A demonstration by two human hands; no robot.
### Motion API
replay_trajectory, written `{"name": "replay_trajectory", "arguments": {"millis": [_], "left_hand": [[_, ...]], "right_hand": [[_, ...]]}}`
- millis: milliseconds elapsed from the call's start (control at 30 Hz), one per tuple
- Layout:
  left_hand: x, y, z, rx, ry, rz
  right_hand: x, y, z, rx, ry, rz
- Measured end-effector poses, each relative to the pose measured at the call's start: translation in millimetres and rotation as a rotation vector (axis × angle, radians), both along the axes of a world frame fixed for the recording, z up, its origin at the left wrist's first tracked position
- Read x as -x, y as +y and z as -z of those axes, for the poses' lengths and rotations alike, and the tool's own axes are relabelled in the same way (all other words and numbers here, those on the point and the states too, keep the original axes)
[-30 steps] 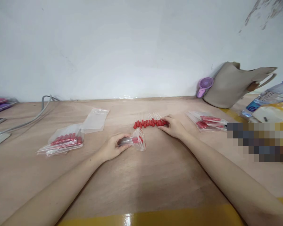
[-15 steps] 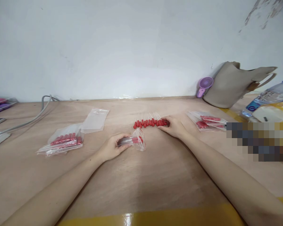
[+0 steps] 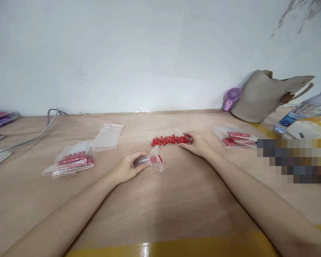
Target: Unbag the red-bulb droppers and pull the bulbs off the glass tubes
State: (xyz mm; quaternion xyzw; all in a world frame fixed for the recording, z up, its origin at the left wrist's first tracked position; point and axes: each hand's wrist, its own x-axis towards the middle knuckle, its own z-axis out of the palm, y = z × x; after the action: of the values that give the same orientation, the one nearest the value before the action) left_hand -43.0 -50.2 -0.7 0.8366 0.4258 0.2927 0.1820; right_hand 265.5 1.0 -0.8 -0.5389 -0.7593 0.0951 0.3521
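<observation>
My left hand [image 3: 127,166] is closed around a clear zip bag [image 3: 160,166] lying on its side. Its mouth gapes to the right, and a few droppers with red bulbs [image 3: 154,159] show inside it. Beyond the bag, several more droppers [image 3: 169,139] lie side by side in a row, with red bulbs toward me and thin clear stems pointing at the wall. At the row's right end, my right hand [image 3: 196,143] has its thumb and fingertips on either side of the last dropper's bulb [image 3: 186,139]. The far fingers are partly hidden.
On the left lie filled zip bags [image 3: 75,159] and a flat bag [image 3: 108,137], near a grey cable [image 3: 37,136]. More filled bags [image 3: 234,137] lie right. Behind them stand a purple fan [image 3: 233,95], a beige handbag [image 3: 262,96] and a tilted water bottle [image 3: 302,110].
My right hand's fingertips have shifted very slightly at the right end of the dropper row. The left hand and its bag look unmoved.
</observation>
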Motion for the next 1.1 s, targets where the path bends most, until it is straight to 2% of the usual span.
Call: {"name": "replay_trajectory", "arguments": {"millis": [67,133,267,367,533,767,900,1000,1100], "left_hand": [[-0.2,-0.1,-0.3,0.0,-0.003,0.0],[-0.4,-0.2,-0.6,0.006,-0.006,0.005],[-1.4,-1.0,-2.1,-0.004,-0.013,0.036],[-3.2,-2.7,-4.6,-0.017,-0.018,0.073],[-6.3,-6.8,-9.6,-0.011,-0.003,0.133],[-6.2,-9.4,-16.4,0.034,0.107,0.169],[-6.8,-9.2,-20.8,0.025,0.281,0.222],[-7.4,-8.2,-22.3,-0.002,0.432,0.266],[-7.4,-7.6,-22.6,-0.017,0.495,0.295]], "right_hand": [[7.6,-6.5,-5.8,-0.091,0.015,-0.04],[19.2,-15.3,-12.3,-0.158,0.056,-0.139],[45.9,-31.6,-17.5,-0.075,0.111,-0.468],[60.0,-39.2,-14.4,-0.026,0.093,-0.592],[69.2,-47.4,-12.3,-0.008,0.066,-0.607],[74.2,-49.8,-11.6,0.039,-0.049,-0.525],[70.5,-51.4,-21.8,0.084,-0.137,-0.476],[66.0,-50.8,-29.6,0.151,-0.261,-0.51],[63.8,-49.3,-32.4,0.231,-0.287,-0.547]]}}
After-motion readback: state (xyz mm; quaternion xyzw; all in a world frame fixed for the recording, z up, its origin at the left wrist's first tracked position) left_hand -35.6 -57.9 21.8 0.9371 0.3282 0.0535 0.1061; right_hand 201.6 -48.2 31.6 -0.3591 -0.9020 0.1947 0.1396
